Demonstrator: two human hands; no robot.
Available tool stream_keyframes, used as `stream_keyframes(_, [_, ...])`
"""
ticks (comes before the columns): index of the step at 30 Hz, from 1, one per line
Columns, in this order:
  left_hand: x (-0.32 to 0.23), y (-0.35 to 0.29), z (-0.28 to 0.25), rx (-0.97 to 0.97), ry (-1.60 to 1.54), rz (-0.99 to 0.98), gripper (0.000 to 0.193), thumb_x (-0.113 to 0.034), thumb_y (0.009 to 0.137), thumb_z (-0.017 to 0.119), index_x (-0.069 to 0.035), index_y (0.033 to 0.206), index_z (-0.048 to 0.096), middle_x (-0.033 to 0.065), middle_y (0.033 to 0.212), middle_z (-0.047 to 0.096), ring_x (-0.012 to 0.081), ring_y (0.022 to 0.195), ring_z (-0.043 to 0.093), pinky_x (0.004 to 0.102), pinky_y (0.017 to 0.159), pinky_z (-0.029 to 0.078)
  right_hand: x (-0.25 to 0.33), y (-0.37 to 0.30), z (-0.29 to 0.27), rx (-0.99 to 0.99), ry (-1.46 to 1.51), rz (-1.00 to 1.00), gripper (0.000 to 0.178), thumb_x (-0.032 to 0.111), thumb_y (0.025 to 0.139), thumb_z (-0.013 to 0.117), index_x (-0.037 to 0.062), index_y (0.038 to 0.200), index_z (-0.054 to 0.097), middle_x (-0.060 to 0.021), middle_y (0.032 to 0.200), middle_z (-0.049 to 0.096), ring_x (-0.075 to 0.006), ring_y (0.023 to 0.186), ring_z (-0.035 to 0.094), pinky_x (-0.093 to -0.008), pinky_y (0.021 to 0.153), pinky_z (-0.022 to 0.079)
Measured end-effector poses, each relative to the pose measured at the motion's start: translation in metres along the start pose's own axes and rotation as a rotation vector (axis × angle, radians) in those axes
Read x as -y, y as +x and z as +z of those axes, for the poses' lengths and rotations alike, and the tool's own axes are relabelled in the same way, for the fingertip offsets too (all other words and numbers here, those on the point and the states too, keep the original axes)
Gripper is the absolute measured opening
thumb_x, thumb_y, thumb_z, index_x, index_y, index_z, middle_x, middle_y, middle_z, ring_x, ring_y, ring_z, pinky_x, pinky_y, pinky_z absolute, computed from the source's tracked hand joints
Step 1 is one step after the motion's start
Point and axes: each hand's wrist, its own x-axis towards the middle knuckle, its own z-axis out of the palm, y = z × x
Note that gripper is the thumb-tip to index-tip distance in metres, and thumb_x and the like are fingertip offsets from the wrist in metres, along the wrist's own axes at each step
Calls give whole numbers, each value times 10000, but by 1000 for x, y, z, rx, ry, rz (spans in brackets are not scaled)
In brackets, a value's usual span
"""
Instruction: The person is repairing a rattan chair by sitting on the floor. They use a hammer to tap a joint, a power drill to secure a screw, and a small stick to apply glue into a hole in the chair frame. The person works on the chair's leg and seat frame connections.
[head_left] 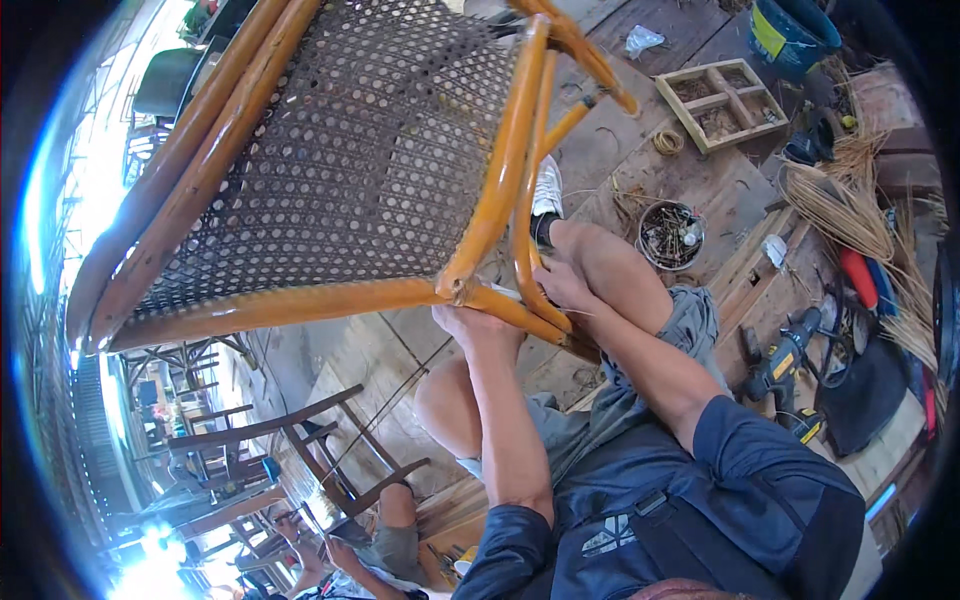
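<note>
A rattan chair point(492, 215) with a honey-coloured pole frame and a woven cane panel point(370, 150) is tilted up in front of me. My left hand point(482, 325) is closed around the lower frame pole, just below the joint where two poles meet; its fingertips are hidden behind the pole. Close by on the right, my right hand point(563, 285) is curled against the bent pole between my knees. Its fingers are partly hidden, and whether it also holds something small cannot be seen. A thin dark strand point(385, 408) runs down and left from near my left knee.
To the right are a divided wooden tray point(722, 103), a dark bucket point(795, 38), a tin of small pieces point(671, 236), bundles of cane strands point(840, 205) and a cordless drill point(785, 358). At lower left, another person point(400, 535) sits by a dark wooden chair frame point(335, 440).
</note>
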Motion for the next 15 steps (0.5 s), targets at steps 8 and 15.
stream_keyframes(8, [11,6,-2,-244,-753,-218,442,-413,952,346,-51,1177,463,127,1200,507,260,1089,505,409,905,437,-5,-3,29,265,222,132,276,253,893,550,10,1012,605,-39,815,610,-107,728,556,-268,630,461])
stream_keyframes(15, [-10,21,38,-226,-796,-224,387,-427,971,339,-89,1048,510,52,942,549,187,843,535,321,760,454,36,5,-8,486,269,140,288,246,894,558,15,1060,599,-52,878,628,-108,779,575,-267,678,479])
